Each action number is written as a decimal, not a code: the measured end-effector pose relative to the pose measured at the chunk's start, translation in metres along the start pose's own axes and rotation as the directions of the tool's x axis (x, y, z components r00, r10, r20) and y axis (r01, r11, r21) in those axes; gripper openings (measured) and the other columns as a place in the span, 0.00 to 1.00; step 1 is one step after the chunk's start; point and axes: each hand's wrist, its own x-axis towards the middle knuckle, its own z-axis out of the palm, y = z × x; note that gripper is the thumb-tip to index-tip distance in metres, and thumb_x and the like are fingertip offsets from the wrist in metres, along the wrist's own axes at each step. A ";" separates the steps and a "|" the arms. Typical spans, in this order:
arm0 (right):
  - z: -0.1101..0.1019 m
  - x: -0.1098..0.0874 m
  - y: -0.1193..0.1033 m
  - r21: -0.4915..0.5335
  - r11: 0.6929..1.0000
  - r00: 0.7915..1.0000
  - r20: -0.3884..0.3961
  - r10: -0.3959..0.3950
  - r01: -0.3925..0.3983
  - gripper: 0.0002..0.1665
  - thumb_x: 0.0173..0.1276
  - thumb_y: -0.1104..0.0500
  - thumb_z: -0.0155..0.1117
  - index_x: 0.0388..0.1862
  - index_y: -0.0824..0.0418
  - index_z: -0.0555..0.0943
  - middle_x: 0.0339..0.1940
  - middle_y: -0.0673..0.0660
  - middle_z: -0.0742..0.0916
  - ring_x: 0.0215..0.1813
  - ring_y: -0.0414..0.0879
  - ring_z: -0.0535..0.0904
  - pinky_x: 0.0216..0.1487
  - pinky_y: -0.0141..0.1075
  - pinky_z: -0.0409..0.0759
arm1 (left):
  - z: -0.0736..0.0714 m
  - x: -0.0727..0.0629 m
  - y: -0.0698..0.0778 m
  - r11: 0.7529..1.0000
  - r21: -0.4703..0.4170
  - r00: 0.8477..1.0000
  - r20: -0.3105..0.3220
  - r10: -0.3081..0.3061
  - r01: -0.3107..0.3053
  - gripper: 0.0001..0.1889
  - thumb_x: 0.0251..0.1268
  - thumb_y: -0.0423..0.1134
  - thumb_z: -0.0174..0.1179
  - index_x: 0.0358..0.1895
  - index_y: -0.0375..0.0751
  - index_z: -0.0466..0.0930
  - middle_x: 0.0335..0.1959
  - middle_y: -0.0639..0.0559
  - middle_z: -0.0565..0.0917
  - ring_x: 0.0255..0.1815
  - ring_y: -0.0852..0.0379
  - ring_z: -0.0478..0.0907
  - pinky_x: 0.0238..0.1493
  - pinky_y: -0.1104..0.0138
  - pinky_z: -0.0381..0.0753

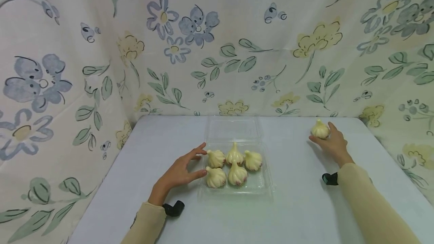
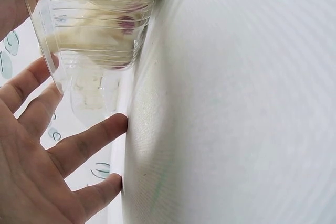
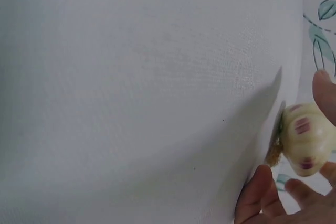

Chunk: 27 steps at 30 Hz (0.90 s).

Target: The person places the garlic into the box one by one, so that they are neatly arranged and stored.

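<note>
Several garlic bulbs [image 1: 216, 178] sit in two rows inside a clear plastic clamshell box [image 1: 259, 183], its lid [image 1: 233, 129] folded back behind it. My left hand [image 1: 183, 168] is at the box's left side, fingers spread and fingertips at the rim. In the left wrist view, two lower fingers of that hand [image 2: 47, 150] reach down to the table. At the far right, one more garlic bulb [image 1: 320, 129] stands on the table. Around it, my right hand [image 1: 333, 144] has thumb and fingers apart. The right wrist view shows gaps between the bulb [image 3: 307, 137] and some fingers.
A white table [image 1: 291, 206] carries everything. Floral cloth [image 1: 217, 55] hangs behind the table and along both sides. Dark wrist devices [image 1: 174, 209] are worn at the sleeve ends.
</note>
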 end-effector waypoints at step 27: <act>0.009 -0.002 -0.002 0.061 0.998 0.994 -0.101 0.036 -0.030 0.48 0.74 0.49 0.62 0.80 0.70 0.52 0.74 0.81 0.65 0.72 0.78 0.60 0.68 0.69 0.60 | 0.000 0.001 -0.001 1.000 -0.006 1.000 0.007 -0.024 0.024 0.45 0.64 0.59 0.67 0.80 0.73 0.52 0.70 0.61 0.76 0.70 0.46 0.76 0.67 0.35 0.69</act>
